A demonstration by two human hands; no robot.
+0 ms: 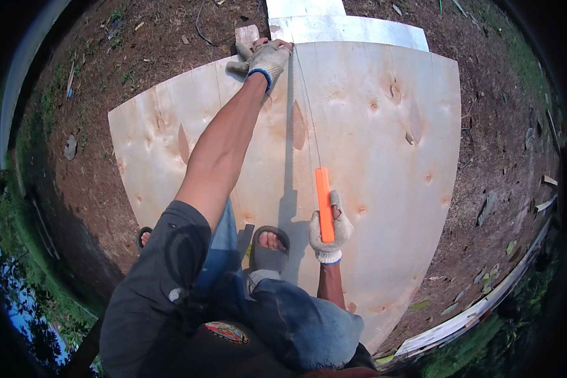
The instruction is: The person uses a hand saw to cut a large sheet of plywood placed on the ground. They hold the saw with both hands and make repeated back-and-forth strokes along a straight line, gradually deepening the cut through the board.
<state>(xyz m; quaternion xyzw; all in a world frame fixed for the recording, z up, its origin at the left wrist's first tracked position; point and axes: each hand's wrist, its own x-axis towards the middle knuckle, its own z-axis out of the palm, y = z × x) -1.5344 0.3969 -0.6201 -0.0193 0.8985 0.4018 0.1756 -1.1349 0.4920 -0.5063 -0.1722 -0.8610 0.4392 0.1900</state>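
Your right grip [337,234] was wrapped round the orange-handled saw [324,205], above the plywood sheet [390,164]. It looked light, its thin blade likely springy, its stiff handle the place to hold. I couldn't tell whether your left grip [266,60], at the sheet's far edge, held anything.
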